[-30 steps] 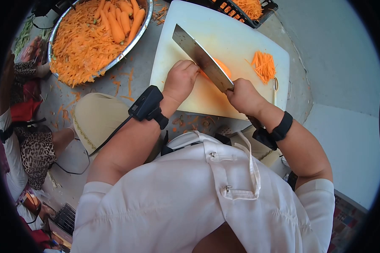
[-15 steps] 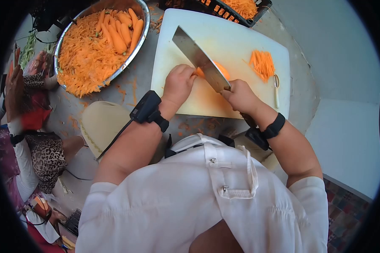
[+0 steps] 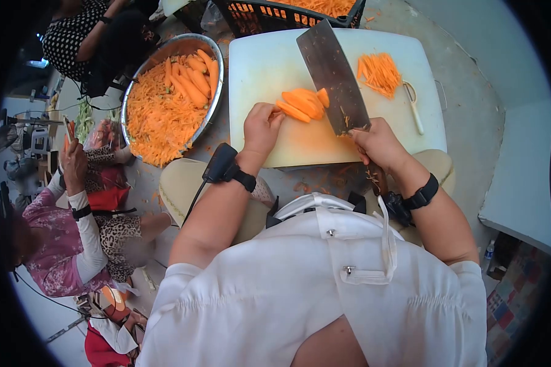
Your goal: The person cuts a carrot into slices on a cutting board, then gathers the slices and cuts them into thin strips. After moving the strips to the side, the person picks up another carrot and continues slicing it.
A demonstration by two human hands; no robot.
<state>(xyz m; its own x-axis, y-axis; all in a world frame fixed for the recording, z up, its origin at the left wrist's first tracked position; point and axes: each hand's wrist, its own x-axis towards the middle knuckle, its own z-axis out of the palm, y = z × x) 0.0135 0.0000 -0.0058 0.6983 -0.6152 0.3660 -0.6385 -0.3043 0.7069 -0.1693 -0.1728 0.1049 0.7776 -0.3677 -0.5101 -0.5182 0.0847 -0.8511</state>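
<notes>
My right hand [image 3: 379, 144] grips the handle of a wide-bladed cleaver [image 3: 333, 76], with bits of carrot stuck on its blade. The blade stands just right of a fanned-out group of carrot slices [image 3: 303, 105] on the white cutting board [image 3: 257, 67]. At the left end of these slices is my left hand [image 3: 263, 129], its fingers curled together and pinching the slice ends. A pile of carrot strips [image 3: 379, 74] lies at the board's upper right. Below that pile rests a peeler [image 3: 413, 107] with a white handle.
A metal basin [image 3: 217, 101] of shredded and whole peeled carrots stands left of the board. Beyond the board is a black crate [image 3: 257, 18] with more shreds. Two co-workers [image 3: 55, 244] sit at the left, and another person [image 3: 79, 37] is at upper left. A white wall rises at right.
The cleaver has shifted right from over the carrot to beside it. Separate slices now show fanned out. The view has turned, bringing more of the co-workers into sight.
</notes>
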